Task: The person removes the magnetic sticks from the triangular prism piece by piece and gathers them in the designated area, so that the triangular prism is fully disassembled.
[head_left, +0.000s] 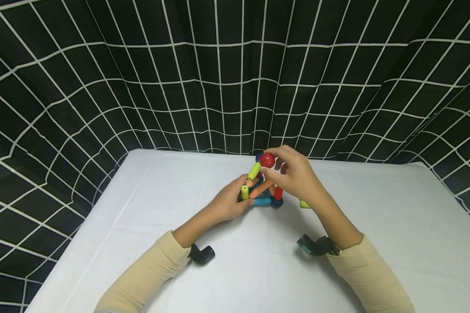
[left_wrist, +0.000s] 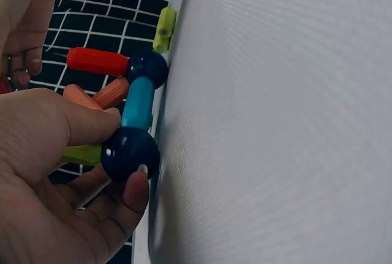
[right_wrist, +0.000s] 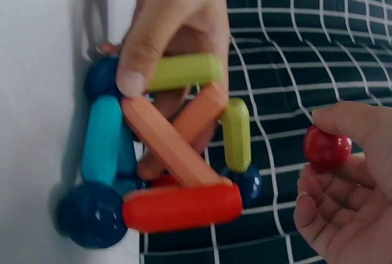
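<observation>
My left hand point(head_left: 229, 202) grips a corner of a structure of magnetic sticks and balls, thumb and fingers around a navy ball point(left_wrist: 130, 154). In the right wrist view, a teal stick point(right_wrist: 101, 138) runs along the base to another navy ball point(right_wrist: 92, 215). A red stick point(right_wrist: 184, 207), crossed orange sticks point(right_wrist: 174, 138) and lime sticks point(right_wrist: 236, 135) rise from the base. Between thumb and fingertips, my right hand point(head_left: 295, 174) pinches a red ball point(right_wrist: 326, 147), held apart from the structure. Part of the structure is hidden behind the left hand.
Lime sticks point(head_left: 304, 204) lie on the white table point(head_left: 172, 174) right of the structure, partly covered by the right forearm. A black curtain point(head_left: 203, 87) with white grid lines hangs behind the table's far edge.
</observation>
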`<control>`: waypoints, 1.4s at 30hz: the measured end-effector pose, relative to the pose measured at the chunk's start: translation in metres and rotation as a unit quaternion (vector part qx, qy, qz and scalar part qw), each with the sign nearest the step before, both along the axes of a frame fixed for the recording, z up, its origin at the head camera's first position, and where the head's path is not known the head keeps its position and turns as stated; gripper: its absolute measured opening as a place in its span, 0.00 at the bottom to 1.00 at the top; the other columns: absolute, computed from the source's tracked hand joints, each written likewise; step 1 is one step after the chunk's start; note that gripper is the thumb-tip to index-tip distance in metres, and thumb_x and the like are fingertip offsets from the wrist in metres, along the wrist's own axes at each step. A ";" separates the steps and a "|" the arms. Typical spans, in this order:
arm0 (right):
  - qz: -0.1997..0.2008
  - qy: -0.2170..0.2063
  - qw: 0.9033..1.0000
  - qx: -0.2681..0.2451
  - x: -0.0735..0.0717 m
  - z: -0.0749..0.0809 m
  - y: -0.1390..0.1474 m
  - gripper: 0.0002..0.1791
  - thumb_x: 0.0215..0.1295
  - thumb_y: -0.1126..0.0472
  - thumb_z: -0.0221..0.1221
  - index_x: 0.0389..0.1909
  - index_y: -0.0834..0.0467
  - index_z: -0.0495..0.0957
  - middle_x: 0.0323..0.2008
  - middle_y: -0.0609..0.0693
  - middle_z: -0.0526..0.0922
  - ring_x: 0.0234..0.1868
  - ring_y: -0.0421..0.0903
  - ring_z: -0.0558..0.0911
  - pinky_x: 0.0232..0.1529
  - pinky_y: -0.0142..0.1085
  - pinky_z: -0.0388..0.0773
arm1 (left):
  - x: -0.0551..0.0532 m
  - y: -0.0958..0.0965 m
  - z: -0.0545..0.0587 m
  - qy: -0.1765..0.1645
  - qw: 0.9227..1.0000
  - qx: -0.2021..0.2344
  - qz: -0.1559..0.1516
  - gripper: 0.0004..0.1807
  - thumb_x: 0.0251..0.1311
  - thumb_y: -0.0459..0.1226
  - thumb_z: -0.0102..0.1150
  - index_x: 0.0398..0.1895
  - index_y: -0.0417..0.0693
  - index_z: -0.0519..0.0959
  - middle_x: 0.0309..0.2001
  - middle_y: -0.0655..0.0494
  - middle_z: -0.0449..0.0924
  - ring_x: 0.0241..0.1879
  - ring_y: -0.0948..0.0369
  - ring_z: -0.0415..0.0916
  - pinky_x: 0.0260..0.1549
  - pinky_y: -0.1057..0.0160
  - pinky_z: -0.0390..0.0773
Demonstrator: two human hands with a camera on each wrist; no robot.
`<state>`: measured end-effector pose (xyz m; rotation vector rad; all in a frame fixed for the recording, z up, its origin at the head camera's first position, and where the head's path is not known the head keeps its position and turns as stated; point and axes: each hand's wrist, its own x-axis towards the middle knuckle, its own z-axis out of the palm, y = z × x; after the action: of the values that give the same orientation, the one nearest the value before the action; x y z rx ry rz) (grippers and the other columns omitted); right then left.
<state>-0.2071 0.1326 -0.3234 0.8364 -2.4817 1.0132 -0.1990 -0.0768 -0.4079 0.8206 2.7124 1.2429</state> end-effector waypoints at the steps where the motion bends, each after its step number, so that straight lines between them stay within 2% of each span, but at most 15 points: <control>1: -0.003 -0.004 1.000 -0.001 -0.002 0.000 0.003 0.25 0.58 0.63 0.72 0.56 0.65 0.78 0.40 0.53 0.82 0.34 0.48 0.78 0.32 0.42 0.81 | 0.000 0.000 0.000 0.000 1.000 0.002 0.000 0.34 0.63 0.33 0.65 0.71 0.42 0.63 0.59 0.47 0.74 0.56 0.55 0.72 0.57 0.52 0.71; 7: -0.027 -0.012 1.000 -0.011 -0.015 -0.002 0.020 0.25 0.59 0.66 0.70 0.57 0.63 0.75 0.42 0.56 0.84 0.35 0.49 0.80 0.35 0.44 0.81 | 0.000 0.001 -0.001 -0.010 1.000 0.004 0.007 0.33 0.63 0.32 0.66 0.70 0.44 0.64 0.58 0.48 0.74 0.54 0.57 0.72 0.57 0.54 0.72; 9: -0.043 -0.023 0.999 -0.013 -0.020 -0.004 0.026 0.23 0.59 0.67 0.70 0.55 0.63 0.76 0.42 0.57 0.84 0.36 0.50 0.81 0.37 0.39 0.81 | 0.001 0.002 -0.001 -0.012 1.000 0.000 0.010 0.34 0.63 0.33 0.66 0.70 0.45 0.64 0.59 0.49 0.74 0.55 0.57 0.72 0.57 0.53 0.71; 14: -0.091 -0.074 0.993 -0.015 -0.033 -0.009 0.042 0.22 0.61 0.65 0.70 0.54 0.63 0.77 0.45 0.58 0.82 0.41 0.53 0.81 0.41 0.38 0.81 | 0.002 0.002 0.001 -0.014 1.000 -0.010 0.014 0.35 0.63 0.33 0.66 0.71 0.45 0.63 0.60 0.49 0.74 0.56 0.56 0.71 0.59 0.53 0.70; 16: -0.103 -0.090 0.991 -0.016 -0.039 -0.013 0.048 0.22 0.61 0.66 0.69 0.56 0.62 0.77 0.47 0.59 0.82 0.42 0.53 0.80 0.40 0.41 0.81 | 0.001 0.002 0.000 -0.015 1.000 -0.012 0.014 0.34 0.63 0.33 0.66 0.71 0.45 0.63 0.60 0.49 0.74 0.56 0.56 0.71 0.59 0.53 0.70; 22: -0.128 -0.126 0.984 -0.007 -0.054 -0.028 0.065 0.20 0.62 0.68 0.68 0.56 0.61 0.79 0.49 0.62 0.79 0.43 0.56 0.77 0.36 0.34 0.77 | 0.000 0.002 -0.002 -0.018 1.000 -0.006 0.016 0.34 0.64 0.34 0.66 0.71 0.45 0.62 0.59 0.49 0.74 0.56 0.56 0.72 0.59 0.53 0.71; 26: -0.145 -0.163 0.976 -0.005 -0.060 -0.038 0.074 0.21 0.61 0.68 0.67 0.56 0.63 0.79 0.51 0.64 0.77 0.47 0.59 0.77 0.42 0.41 0.78 | 0.001 0.001 -0.002 -0.014 1.000 -0.009 0.015 0.36 0.64 0.34 0.66 0.72 0.45 0.61 0.59 0.49 0.74 0.56 0.56 0.72 0.59 0.53 0.71; 29: -0.154 -0.195 0.969 0.001 -0.065 -0.045 0.081 0.21 0.62 0.69 0.65 0.57 0.64 0.78 0.53 0.65 0.74 0.50 0.61 0.78 0.46 0.47 0.76 | 0.001 0.001 -0.002 -0.017 1.000 -0.009 0.015 0.35 0.64 0.34 0.66 0.72 0.46 0.62 0.59 0.49 0.74 0.56 0.57 0.72 0.59 0.54 0.71; 34: -0.155 -0.237 0.959 0.026 -0.072 -0.056 0.087 0.22 0.64 0.68 0.63 0.60 0.65 0.76 0.55 0.66 0.75 0.49 0.61 0.77 0.45 0.47 0.76 | 0.001 0.001 -0.001 -0.015 1.000 -0.009 0.015 0.35 0.64 0.34 0.66 0.72 0.45 0.62 0.59 0.49 0.74 0.56 0.57 0.72 0.59 0.54 0.71; 38: -0.145 -0.251 0.956 0.047 -0.076 -0.065 0.090 0.23 0.64 0.69 0.63 0.60 0.64 0.76 0.53 0.66 0.76 0.49 0.62 0.77 0.45 0.47 0.77 | 0.001 0.000 -0.002 -0.010 1.000 -0.010 0.013 0.35 0.64 0.34 0.66 0.72 0.44 0.61 0.59 0.48 0.74 0.57 0.56 0.72 0.59 0.53 0.71; 42: -0.133 -0.243 0.959 0.057 -0.079 -0.072 0.091 0.22 0.63 0.68 0.63 0.58 0.65 0.76 0.51 0.67 0.78 0.50 0.63 0.77 0.46 0.50 0.76 | 0.001 0.000 -0.002 -0.011 1.000 -0.009 0.013 0.36 0.64 0.34 0.66 0.72 0.44 0.61 0.59 0.48 0.74 0.57 0.56 0.72 0.59 0.53 0.71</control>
<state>-0.2861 0.2239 -0.3952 0.2815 -2.9814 1.0867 -0.1983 -0.0764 -0.4100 0.7679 2.7220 1.2217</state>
